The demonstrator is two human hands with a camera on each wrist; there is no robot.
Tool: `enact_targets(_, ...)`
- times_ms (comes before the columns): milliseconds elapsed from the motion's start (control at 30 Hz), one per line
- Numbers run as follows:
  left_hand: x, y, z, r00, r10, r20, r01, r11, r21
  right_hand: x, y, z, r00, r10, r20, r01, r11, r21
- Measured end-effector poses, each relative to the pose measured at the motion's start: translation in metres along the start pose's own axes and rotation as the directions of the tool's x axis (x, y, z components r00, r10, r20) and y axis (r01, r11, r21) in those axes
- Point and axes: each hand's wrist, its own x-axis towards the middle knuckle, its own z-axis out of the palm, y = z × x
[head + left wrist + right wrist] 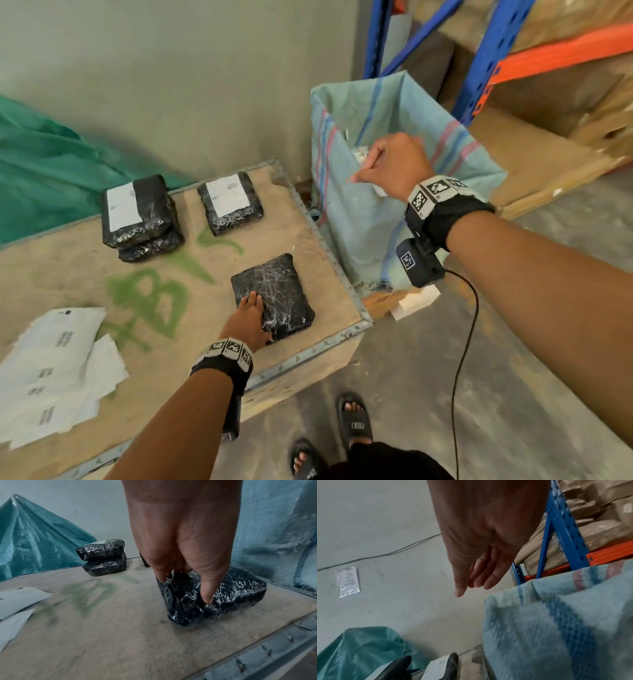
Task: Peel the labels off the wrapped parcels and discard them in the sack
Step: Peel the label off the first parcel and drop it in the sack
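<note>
A black film-wrapped parcel [277, 287] [236, 595] with no label on top lies near the front right corner of the wooden crate top [85, 260]. My left hand [251, 315] [185, 586] presses on its near corner, fingers laid over the top and thumb against the side. My right hand [383, 168] [471, 586] hangs over the mouth of the pale blue striped sack [394, 109] [539, 628], fingers relaxed and empty. Crumpled white paper [361, 154] lies inside the sack. Two stacked parcels [140, 222] [102, 557] and a single parcel [229, 205] at the back carry white labels.
Loose white sheets [58, 370] lie on the crate's front left. A green tarp [41, 171] drapes behind the crate. Blue and orange racking [486, 61] with cardboard stands to the right of the sack. My sandalled feet [352, 418] and a black cable [459, 359] are on the concrete floor.
</note>
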Motion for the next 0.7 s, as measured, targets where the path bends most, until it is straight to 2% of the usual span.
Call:
enact_targets(133, 0.001, 0.001, -0.001, 1.000, -0.004, -0.008, 0.004, 1.000, 0.006, 0.009, 0.024, -0.021, 0.995, 0.103, 0.008, -0.102, 0.992, -0.076)
enact_targets(200, 0.001, 0.001, -0.002, 1.000, -0.008, -0.012, 0.008, 1.000, 0.006, 0.010, 0.037, -0.022, 0.993, 0.116, 0.033, -0.113, 0.990, -0.079)
enact_targets(367, 0.004, 0.002, -0.003, 1.000, -0.019, -0.021, 0.019, 1.000, -0.018, 0.014, 0.051, -0.020, 0.977, 0.143, 0.158, -0.153, 0.987, 0.052)
enact_targets(467, 0.004, 0.003, -0.003, 0.999, -0.019, -0.034, 0.018, 1.000, -0.020, 0.018, 0.050, -0.018, 0.968, 0.129, 0.215, -0.130, 0.991, -0.009)
enact_targets(533, 0.004, 0.004, -0.002, 0.998, -0.018, -0.054, 0.017, 1.000, -0.023, 0.022, 0.051, -0.015, 0.967, 0.147, 0.207, -0.136, 0.988, -0.071)
enact_targets(700, 0.003, 0.006, -0.001, 0.996, -0.011, -0.088, 0.008, 0.999, -0.031, 0.027, 0.054, -0.019, 0.965, 0.169, 0.201, -0.167, 0.986, -0.027)
